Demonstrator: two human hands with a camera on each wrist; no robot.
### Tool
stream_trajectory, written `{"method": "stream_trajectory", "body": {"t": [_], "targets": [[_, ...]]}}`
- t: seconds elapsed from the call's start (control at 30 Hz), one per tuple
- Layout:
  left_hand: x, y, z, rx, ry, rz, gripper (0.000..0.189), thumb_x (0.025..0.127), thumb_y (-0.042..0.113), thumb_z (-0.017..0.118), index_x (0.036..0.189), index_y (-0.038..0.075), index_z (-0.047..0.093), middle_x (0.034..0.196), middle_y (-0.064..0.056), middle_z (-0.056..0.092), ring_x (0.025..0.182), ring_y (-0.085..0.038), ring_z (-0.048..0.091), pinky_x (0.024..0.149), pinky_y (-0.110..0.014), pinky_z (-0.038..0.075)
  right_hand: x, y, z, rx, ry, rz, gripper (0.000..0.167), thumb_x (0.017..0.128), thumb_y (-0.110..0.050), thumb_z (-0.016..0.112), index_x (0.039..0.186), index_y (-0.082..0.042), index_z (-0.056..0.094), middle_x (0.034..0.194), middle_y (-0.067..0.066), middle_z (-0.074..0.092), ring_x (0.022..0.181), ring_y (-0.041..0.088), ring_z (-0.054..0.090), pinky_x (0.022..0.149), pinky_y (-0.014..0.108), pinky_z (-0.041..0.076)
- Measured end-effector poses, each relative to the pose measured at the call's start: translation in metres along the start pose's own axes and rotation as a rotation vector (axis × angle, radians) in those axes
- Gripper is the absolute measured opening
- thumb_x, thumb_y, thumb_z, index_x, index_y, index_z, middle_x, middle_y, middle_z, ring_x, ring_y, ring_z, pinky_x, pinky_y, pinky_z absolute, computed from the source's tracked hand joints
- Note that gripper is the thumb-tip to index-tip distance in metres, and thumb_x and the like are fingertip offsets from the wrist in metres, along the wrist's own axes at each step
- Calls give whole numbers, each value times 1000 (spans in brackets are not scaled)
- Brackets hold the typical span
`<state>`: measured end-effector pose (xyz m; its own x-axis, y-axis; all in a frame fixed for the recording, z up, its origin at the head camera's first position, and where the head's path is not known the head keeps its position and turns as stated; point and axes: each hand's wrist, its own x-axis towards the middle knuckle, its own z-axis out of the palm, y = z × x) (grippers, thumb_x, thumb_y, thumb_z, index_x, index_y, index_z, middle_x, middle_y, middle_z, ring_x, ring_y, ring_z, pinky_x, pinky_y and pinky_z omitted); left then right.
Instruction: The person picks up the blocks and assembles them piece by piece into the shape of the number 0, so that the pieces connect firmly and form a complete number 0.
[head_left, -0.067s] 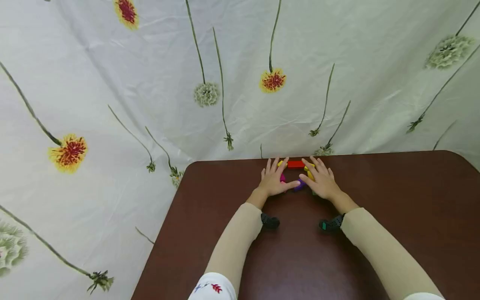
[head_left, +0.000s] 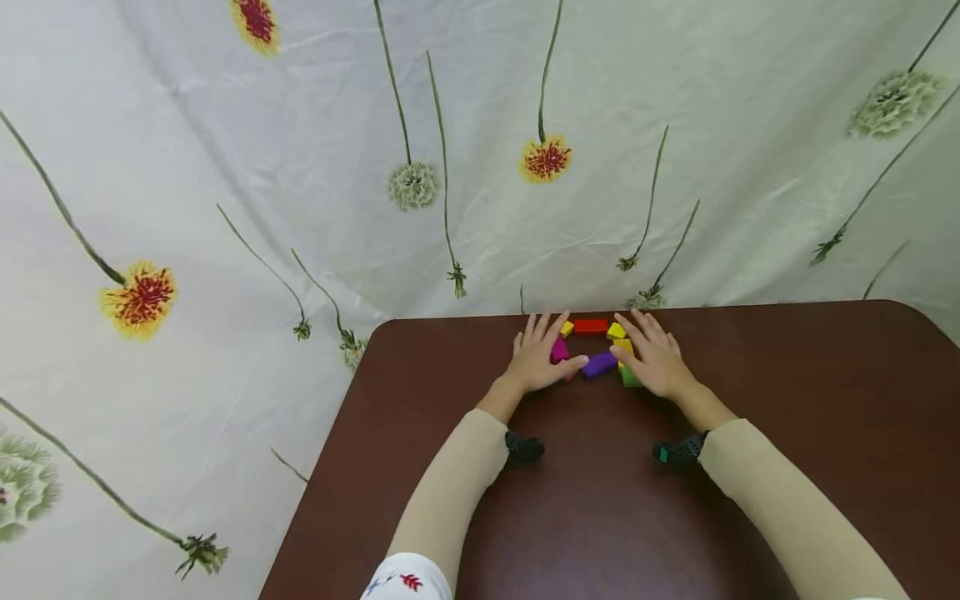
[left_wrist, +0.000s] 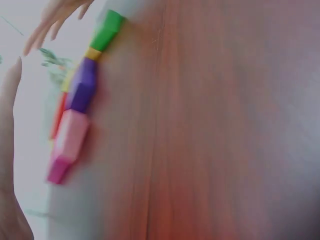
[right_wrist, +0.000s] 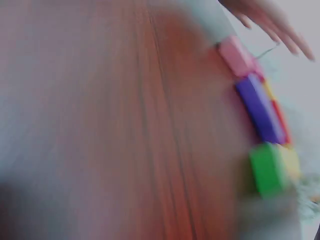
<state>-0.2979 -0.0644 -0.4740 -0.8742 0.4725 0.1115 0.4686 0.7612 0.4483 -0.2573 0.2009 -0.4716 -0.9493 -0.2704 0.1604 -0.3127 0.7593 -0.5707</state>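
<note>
Several coloured blocks lie in a rough ring near the table's far edge. A red block (head_left: 591,327) is at the back, with small yellow blocks (head_left: 617,331) by its ends. A purple block (head_left: 599,364) lies at the front, a green block (head_left: 632,377) at the right. In the left wrist view a pink block (left_wrist: 72,134) adjoins the purple one, with a magenta block (left_wrist: 59,170) beyond. My left hand (head_left: 534,360), fingers spread, hovers at the ring's left side and partly hides it. My right hand (head_left: 656,362) is spread at the right side. Neither hand grips a block.
The brown table (head_left: 600,517) extends toward me and to both sides. A white cloth (head_left: 480,242) with printed flowers hangs behind its far edge. Dark straps with small devices (head_left: 678,452) sit on both wrists.
Both hands have moved apart, the left one leftward and the right one rightward. More of the purple, yellow and green blocks shows between them.
</note>
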Motion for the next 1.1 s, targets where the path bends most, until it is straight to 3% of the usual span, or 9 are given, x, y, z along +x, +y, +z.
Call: {"method": "stream_trajectory", "body": {"t": [0.07,0.17,0.27,0.37,0.5,0.67,0.87,1.1], "targets": [[-15,-3,-7,10,5,20,86,91,60,54,158,25,13,163,-10,4,147,-38,0,109,-67,14,-14,2,-9,7,16,-14,67,103,-47,40,156,-11,21,160,21,9,145,43,2,104,73,5],[-48,-15,-31,64,36,72,85,91,53,59,158,21,17,163,-10,5,147,-37,2,106,-68,19,-46,9,-34,34,55,-31,64,104,-39,42,156,-8,21,159,23,11,144,46,5,100,76,8],[-82,-24,-51,109,48,74,81,90,44,66,156,16,26,163,-11,9,147,-35,6,104,-69,22,-77,15,-54,42,92,-21,63,103,-35,45,154,-5,24,158,25,13,142,50,9,95,80,10],[-109,-25,-60,137,25,54,76,90,38,69,153,13,33,162,-12,12,147,-36,9,103,-68,24,-105,16,-67,56,101,12,63,103,-33,45,154,-3,23,158,26,10,140,54,8,94,81,8],[-136,-16,-59,156,-9,46,75,91,39,67,153,14,33,162,-12,12,147,-35,8,104,-68,22,-134,10,-73,61,108,19,63,103,-32,46,155,-5,22,159,25,8,141,54,5,94,81,6],[-165,-7,-54,232,13,12,80,92,50,62,156,20,25,163,-8,7,148,-30,-1,108,-67,10,-167,5,-76,-71,124,-13,64,102,-32,49,157,-15,20,161,19,9,146,41,3,99,78,4],[-204,-15,-57,336,9,-76,86,89,72,45,158,33,12,163,0,-6,147,-26,-15,107,-68,-3,-204,8,-75,-202,101,-12,70,101,-35,51,158,-25,13,163,10,0,148,28,-8,106,68,-10],[-230,-26,-55,298,24,-124,89,86,75,47,157,29,20,163,-1,-5,146,-27,-16,106,-68,-6,-220,10,-62,-253,74,10,72,99,-38,53,158,-29,12,163,3,-4,147,26,-13,103,68,-16]]}}
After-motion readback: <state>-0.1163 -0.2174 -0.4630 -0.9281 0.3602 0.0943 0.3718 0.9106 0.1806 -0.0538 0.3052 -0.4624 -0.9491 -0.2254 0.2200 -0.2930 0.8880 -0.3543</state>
